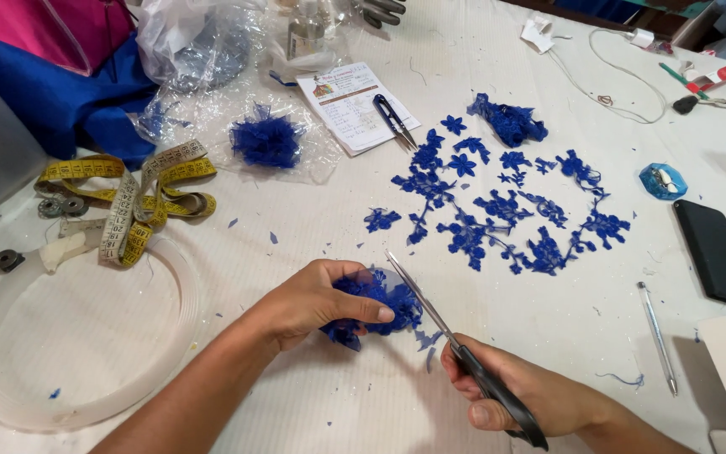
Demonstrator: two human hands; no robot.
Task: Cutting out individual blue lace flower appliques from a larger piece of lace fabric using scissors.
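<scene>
A yellow tape measure (128, 202) lay coiled beside a white hoop (86, 336). Cut blue lace flowers (506, 210) spread across the white table (380, 412), near a black phone (716, 252) and silver pen (657, 336).

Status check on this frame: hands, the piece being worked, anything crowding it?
Left hand grips blue lace piece. Right hand holds scissors, blades open at the lace. Cut lace motifs lie beyond, apart; nothing crowding.

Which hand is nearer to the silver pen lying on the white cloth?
Right. The right hand, gripping the scissors, sits just left of the silver pen. The left hand, holding the blue lace piece, is farther left, beyond the scissors.
</scene>
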